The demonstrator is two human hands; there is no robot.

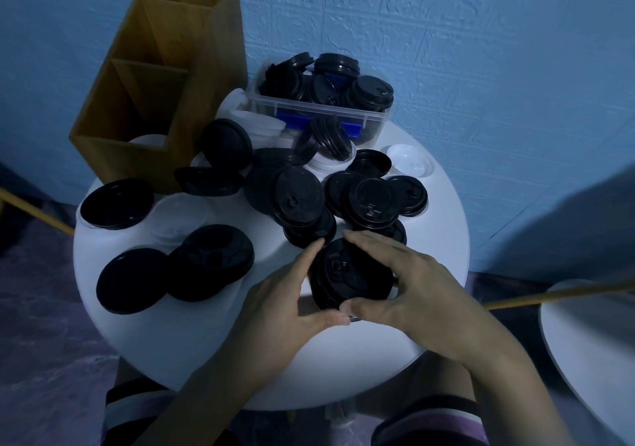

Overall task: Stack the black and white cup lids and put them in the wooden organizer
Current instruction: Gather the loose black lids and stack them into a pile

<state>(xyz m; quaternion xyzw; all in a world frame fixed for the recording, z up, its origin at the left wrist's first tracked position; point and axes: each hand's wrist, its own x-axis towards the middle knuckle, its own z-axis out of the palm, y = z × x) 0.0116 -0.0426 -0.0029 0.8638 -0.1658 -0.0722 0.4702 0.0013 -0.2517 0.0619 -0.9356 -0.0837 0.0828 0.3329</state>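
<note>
Both hands hold a short stack of black lids near the front of the round white table. My left hand grips its left side between forefinger and thumb. My right hand curls over its right side, thumb at the front edge. Several loose black lids lie scattered over the table. White lids lie among them toward the back. The wooden organizer stands at the back left, with a white lid showing in its front compartment.
A clear plastic bin with several black lids stands at the back against the blue wall. A second white round surface lies at the right. My knees sit under the table's front edge.
</note>
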